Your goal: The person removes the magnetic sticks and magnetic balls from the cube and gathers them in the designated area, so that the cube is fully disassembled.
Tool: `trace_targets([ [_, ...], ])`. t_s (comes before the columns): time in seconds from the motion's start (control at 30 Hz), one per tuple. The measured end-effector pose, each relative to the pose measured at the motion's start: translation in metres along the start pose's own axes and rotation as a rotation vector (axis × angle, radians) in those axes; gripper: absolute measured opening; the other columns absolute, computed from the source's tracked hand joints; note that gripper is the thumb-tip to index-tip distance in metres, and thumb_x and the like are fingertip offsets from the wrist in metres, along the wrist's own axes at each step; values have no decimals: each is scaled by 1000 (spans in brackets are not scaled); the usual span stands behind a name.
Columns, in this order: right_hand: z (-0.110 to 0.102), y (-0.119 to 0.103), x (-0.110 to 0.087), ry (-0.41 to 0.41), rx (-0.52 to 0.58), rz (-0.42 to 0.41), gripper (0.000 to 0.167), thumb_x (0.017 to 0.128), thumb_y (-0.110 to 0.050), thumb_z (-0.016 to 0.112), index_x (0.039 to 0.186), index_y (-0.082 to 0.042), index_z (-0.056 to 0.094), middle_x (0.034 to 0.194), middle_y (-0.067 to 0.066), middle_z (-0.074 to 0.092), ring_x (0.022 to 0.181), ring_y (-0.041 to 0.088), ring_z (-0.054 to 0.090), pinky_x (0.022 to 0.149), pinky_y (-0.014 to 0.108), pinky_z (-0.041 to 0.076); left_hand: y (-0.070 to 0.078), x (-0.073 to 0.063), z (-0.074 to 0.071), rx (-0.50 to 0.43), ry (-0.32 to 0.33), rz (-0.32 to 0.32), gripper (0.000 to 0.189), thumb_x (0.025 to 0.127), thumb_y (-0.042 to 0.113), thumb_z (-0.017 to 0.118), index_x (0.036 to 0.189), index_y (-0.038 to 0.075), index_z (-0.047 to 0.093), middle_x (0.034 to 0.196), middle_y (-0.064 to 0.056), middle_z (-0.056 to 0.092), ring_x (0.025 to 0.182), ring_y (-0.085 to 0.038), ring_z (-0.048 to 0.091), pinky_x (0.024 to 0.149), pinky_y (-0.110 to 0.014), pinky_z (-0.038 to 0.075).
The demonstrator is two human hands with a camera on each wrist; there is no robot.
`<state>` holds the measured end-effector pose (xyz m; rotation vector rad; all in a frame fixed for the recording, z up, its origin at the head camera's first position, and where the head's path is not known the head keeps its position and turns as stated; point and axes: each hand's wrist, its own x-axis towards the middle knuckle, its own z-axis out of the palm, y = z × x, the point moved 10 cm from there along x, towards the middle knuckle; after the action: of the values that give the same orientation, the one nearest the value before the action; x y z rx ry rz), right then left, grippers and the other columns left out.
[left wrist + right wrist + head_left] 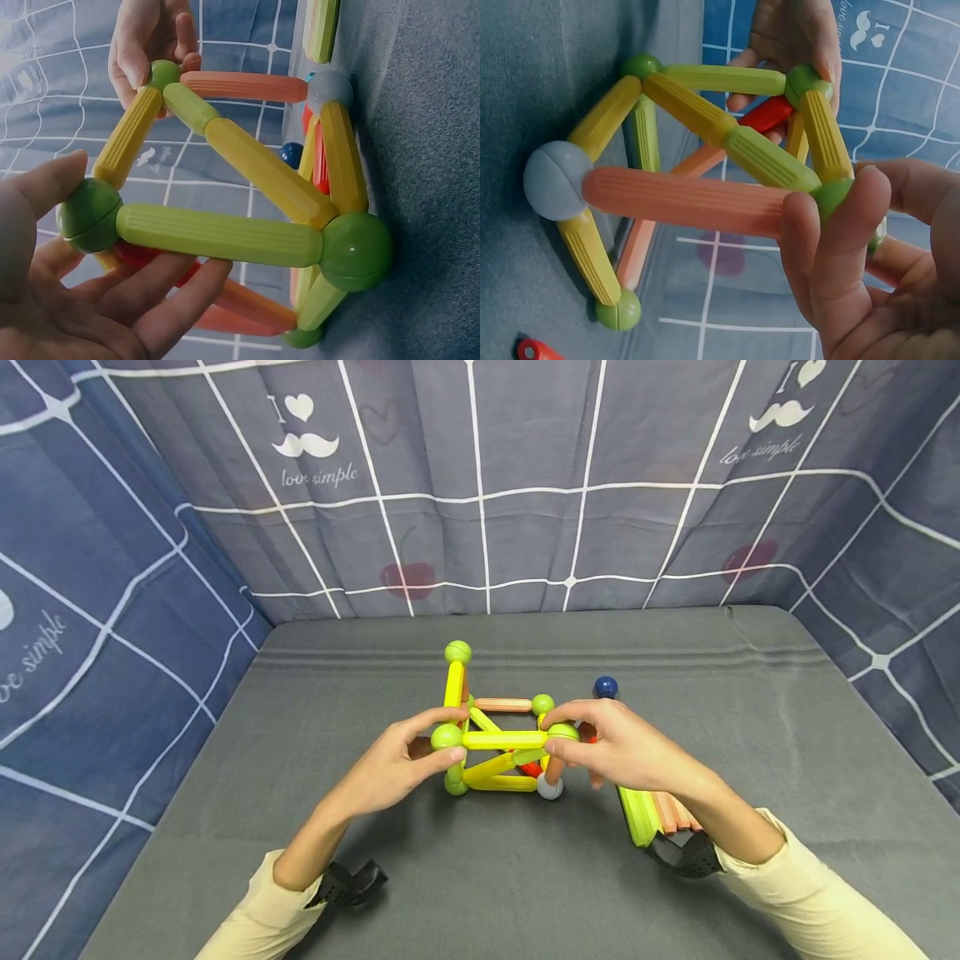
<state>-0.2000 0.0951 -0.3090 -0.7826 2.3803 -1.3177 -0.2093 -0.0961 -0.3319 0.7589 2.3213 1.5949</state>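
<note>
A frame of magnetic rods and balls stands on the grey table between both hands. My left hand (pixel 386 768) holds the green ball (pixel 447 737) at its upper left corner, thumb and fingers either side of it. At the upper right corner my right hand (pixel 630 747) grips another green ball (pixel 562 732). A yellow rod (pixel 504 740) joins these two balls. Below the right ball, an orange rod (pixel 690 201) runs down to a grey-white ball (pixel 555 180) on the table. A light green rod (pixel 217 235) links the left ball to a lower green ball (pixel 356 251).
Loose green rods (pixel 639 814) and orange rods (pixel 672 812) lie side by side below the right forearm. A dark blue ball (pixel 606 687) sits behind the right hand. Another green ball (pixel 457 652) tops the structure's far left. A patterned curtain (pixel 525 543) stands behind the table.
</note>
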Motion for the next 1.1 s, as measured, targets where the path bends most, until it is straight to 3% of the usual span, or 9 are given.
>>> trace_targets([
  [0.1,0,1,0,7,4,-1,17,98,-13,61,114,-8,63,77,0,73,51,22,55,50,33,52,0,1,1,-40,1,1,47,94,16,70,138,11,55,131,-10,58,94,-34,68,76,-29,53],
  [0.27,2,0,1,1,12,-16,17,100,-9,55,115,-8,62,77,2,73,49,22,55,48,34,51,1,1,1,-64,-2,11,48,94,15,69,139,9,54,141,-7,53,97,-38,67,77,-29,53],
  [0.5,2,0,1,3,33,-31,18,104,-8,48,114,-8,63,78,6,72,72,23,57,48,35,52,-1,0,0,-65,4,15,49,94,14,70,140,10,54,140,-6,54,97,-36,68,77,-30,54],
  [0.63,0,4,0,16,77,-17,19,104,-6,45,113,-6,61,80,8,73,74,24,62,49,36,53,-2,-1,-1,-76,6,21,49,94,13,69,140,10,54,141,-6,54,97,-38,67,78,-31,55],
  [0.87,-13,10,-3,138,72,6,18,98,-3,53,110,-7,67,83,15,62,49,27,57,53,37,52,-2,-2,-1,-83,1,18,49,94,12,69,141,10,53,145,-2,50,98,-35,68,80,-31,55],
  [1.0,-19,10,-9,172,86,32,17,97,-7,58,109,-12,68,86,14,64,54,30,58,57,36,52,-3,-2,-2,-76,8,13,49,94,12,70,140,10,54,141,-6,53,97,-36,68,79,-32,55],
  [1.1,-26,12,-15,195,109,42,15,97,-10,60,109,-12,68,86,13,65,56,30,60,59,36,52,-3,-2,-2,-61,9,9,49,94,13,70,140,10,54,138,-8,55,96,-27,68,78,-32,55],
])
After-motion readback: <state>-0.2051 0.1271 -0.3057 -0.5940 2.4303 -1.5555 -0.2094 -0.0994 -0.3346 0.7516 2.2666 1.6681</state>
